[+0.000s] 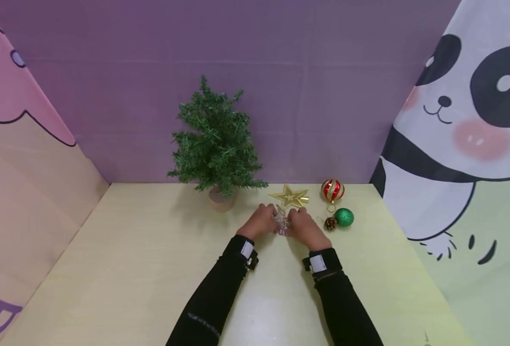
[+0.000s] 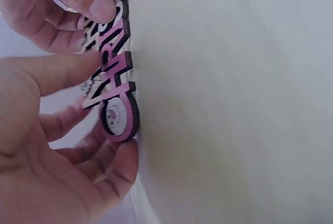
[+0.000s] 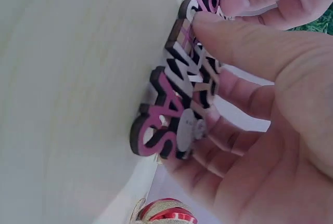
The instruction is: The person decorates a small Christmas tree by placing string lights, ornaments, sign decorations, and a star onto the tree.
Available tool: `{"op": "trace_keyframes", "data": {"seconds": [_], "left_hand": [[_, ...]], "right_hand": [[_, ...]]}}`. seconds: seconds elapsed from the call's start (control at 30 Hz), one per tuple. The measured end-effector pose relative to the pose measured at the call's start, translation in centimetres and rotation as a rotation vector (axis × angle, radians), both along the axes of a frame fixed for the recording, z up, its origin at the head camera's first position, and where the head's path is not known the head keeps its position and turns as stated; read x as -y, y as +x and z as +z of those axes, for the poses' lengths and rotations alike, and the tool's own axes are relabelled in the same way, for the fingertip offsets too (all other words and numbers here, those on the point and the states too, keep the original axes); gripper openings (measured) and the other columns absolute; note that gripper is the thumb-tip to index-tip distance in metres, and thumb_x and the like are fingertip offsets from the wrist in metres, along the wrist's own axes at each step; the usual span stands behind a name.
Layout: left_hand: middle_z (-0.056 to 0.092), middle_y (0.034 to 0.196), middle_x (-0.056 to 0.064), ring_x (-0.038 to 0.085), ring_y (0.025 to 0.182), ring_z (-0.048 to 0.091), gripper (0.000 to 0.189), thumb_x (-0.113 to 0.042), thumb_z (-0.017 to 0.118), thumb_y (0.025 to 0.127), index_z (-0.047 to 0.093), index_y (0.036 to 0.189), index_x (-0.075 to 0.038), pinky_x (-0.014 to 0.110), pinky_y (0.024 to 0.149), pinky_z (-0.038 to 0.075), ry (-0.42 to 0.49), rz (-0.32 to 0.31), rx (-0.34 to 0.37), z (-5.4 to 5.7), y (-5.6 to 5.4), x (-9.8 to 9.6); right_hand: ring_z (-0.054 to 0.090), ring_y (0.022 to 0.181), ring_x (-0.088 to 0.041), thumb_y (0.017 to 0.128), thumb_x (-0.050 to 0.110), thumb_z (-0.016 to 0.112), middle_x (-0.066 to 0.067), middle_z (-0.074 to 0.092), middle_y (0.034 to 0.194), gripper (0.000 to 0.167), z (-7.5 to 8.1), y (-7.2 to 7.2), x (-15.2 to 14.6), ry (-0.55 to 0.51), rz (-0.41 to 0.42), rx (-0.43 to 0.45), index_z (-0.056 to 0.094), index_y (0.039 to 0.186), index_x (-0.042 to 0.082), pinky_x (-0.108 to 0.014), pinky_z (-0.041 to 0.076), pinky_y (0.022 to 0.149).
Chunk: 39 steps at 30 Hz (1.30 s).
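Observation:
Both hands hold a small pink, white and tan cut-out letter ornament [image 1: 283, 226] close over the table, between them. Its dark-edged letters, reading along the lines of "CHRISTMAS", show in the left wrist view. My left hand [image 1: 261, 222] pinches the end with the round white-and-pink letter, thumb on the front and fingers behind. On the other end, with the pink "A" and "S" [image 3: 161, 115], my right hand [image 1: 309, 230] has its thumb at the front and fingers behind. Just beyond the hands lies a gold star [image 1: 290, 196].
A green artificial tree [image 1: 216, 139] stands in a pot [image 1: 221, 199] at the back, left of the hands. To the right lie a red-and-gold striped ball [image 1: 333, 190], a green glitter ball [image 1: 344, 217] and a pine cone [image 1: 330, 224]. A purple backdrop [image 1: 324, 96] rises behind the table.

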<state>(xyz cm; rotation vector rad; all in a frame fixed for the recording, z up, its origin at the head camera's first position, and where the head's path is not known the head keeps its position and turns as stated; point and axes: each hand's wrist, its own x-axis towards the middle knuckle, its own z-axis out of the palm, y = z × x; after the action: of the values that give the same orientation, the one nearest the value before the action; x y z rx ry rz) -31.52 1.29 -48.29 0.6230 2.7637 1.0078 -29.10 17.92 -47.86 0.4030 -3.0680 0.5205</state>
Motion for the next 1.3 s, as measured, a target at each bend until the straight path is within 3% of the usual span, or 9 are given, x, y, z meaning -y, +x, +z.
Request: {"op": "trace_keyframes", "data": {"seconds": [0.23, 0.37, 0.5, 0.63, 0.83, 1.17, 1.3], "left_hand": [[0.057, 0.078, 0.002, 0.011, 0.068, 0.050, 0.017, -0.010, 0.071, 0.078, 0.058, 0.089, -0.009, 0.023, 0.059, 0.042, 0.158, -0.050, -0.061, -0.5, 0.8, 0.5], [0.056, 0.079, 0.000, 0.011, 0.068, 0.050, 0.017, -0.010, 0.071, 0.079, 0.056, 0.086, -0.011, 0.023, 0.059, 0.041, 0.200, -0.066, -0.070, 0.0, 1.8, 1.1], [0.057, 0.081, -0.003, 0.010, 0.070, 0.051, 0.014, -0.009, 0.069, 0.080, 0.056, 0.085, -0.012, 0.023, 0.059, 0.042, 0.220, -0.074, -0.045, 0.7, 2.7, 1.7], [0.059, 0.083, -0.003, 0.009, 0.071, 0.053, 0.011, -0.008, 0.069, 0.080, 0.059, 0.086, -0.011, 0.023, 0.061, 0.044, 0.214, -0.102, -0.040, 1.5, 3.3, 2.1], [0.060, 0.083, -0.003, 0.010, 0.070, 0.054, 0.008, -0.008, 0.066, 0.082, 0.061, 0.088, -0.010, 0.024, 0.060, 0.044, 0.197, -0.124, -0.009, 2.5, 3.4, 2.5], [0.061, 0.085, -0.001, 0.010, 0.074, 0.056, 0.009, -0.007, 0.066, 0.082, 0.061, 0.090, -0.009, 0.025, 0.063, 0.046, 0.235, -0.165, 0.007, 2.9, 3.5, 3.6], [0.061, 0.087, 0.001, 0.010, 0.077, 0.056, 0.010, -0.006, 0.065, 0.083, 0.061, 0.091, -0.008, 0.025, 0.065, 0.047, 0.239, -0.178, -0.010, 3.1, 3.4, 3.9]], "right_hand": [[0.053, 0.069, -0.014, 0.082, 0.028, 0.068, 0.000, 0.059, 0.079, 0.020, 1.1, 0.0, -0.4, -0.141, 0.040, 0.108, 0.058, 0.086, 0.011, -0.029, 0.043, 0.059], [0.055, 0.074, -0.011, 0.087, 0.033, 0.061, 0.003, 0.062, 0.085, 0.019, 1.5, 0.0, -0.6, -0.190, 0.095, 0.156, 0.065, 0.092, 0.016, -0.028, 0.045, 0.062], [0.055, 0.074, -0.013, 0.089, 0.035, 0.058, 0.003, 0.063, 0.086, 0.018, 1.9, 0.0, -0.6, -0.309, 0.168, 0.222, 0.067, 0.093, 0.020, -0.030, 0.045, 0.064], [0.054, 0.074, -0.016, 0.091, 0.036, 0.055, 0.001, 0.061, 0.085, 0.019, 2.1, -0.1, -0.3, -0.439, 0.158, 0.244, 0.067, 0.091, 0.021, -0.032, 0.045, 0.063], [0.053, 0.078, -0.017, 0.091, 0.030, 0.056, 0.000, 0.060, 0.086, 0.014, 2.3, -0.2, 0.3, -0.518, 0.080, 0.180, 0.065, 0.090, 0.018, -0.032, 0.044, 0.067], [0.061, 0.072, -0.013, 0.091, 0.027, 0.056, 0.002, 0.064, 0.082, 0.013, 3.7, 0.4, 0.9, -0.591, 0.078, -0.063, 0.065, 0.094, 0.017, -0.031, 0.050, 0.062], [0.060, 0.072, -0.015, 0.091, 0.029, 0.055, 0.002, 0.064, 0.080, 0.015, 4.8, 1.0, 1.0, -0.607, 0.061, -0.096, 0.063, 0.093, 0.017, -0.032, 0.049, 0.062]]}}
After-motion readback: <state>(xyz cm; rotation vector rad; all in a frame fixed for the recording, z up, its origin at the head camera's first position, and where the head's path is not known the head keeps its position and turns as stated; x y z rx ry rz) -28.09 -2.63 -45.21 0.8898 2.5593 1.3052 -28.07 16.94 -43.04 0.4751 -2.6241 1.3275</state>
